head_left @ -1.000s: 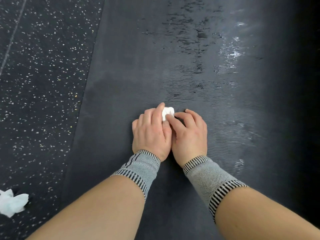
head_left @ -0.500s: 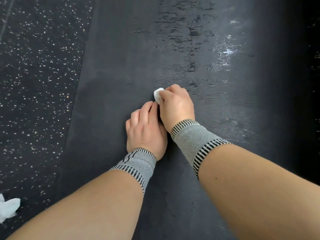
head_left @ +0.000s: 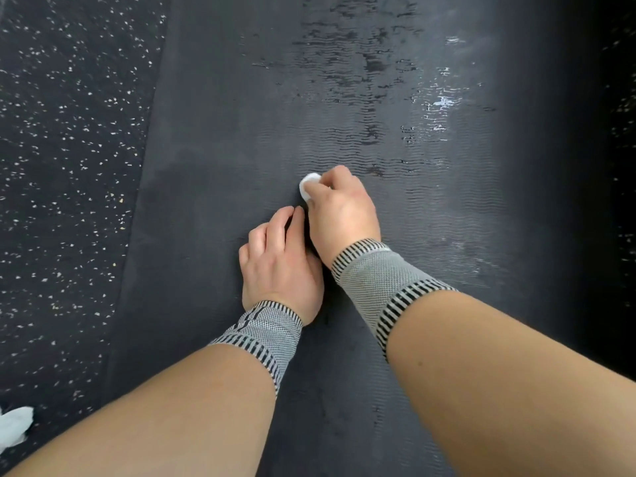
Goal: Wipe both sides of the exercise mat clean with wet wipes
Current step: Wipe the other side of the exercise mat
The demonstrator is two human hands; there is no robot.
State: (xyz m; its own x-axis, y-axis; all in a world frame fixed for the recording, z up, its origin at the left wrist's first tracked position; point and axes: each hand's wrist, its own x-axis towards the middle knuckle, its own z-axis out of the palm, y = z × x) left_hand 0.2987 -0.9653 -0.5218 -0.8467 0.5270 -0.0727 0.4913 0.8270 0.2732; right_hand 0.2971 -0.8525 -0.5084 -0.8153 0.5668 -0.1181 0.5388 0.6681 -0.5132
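**Wet wipe pressed to the mat at mid-frame**

Fingers (head_left: 339, 180) of the right hand (head_left: 340, 208) are curled tight around a small balled-up wet wipe (head_left: 307, 186), pinching it against the exercise mat (head_left: 213, 173) near the centre of the frame; only a white bulge of the wipe shows at the hand's left edge. Just below and to the left, the left hand (head_left: 278, 263) lies palm-down on the mat with its fingers straight and close together, gripping nothing, its index finger almost touching the heel of the right hand.

Both wrists wear grey knitted wrist supports with black-striped edges, one on the left (head_left: 261, 335) and one on the right (head_left: 382, 280).

Dark grey and ribbed with fine wavy lines, the mat runs from the bottom of the frame to the top. Wet streaks and bright glints (head_left: 437, 105) lie across its upper centre and upper right, above the hands. Along the left side of the frame lies a black speckled floor (head_left: 62, 160), and a crumpled white wipe (head_left: 15, 425) sits on it at the lower left edge, well apart from the hands.
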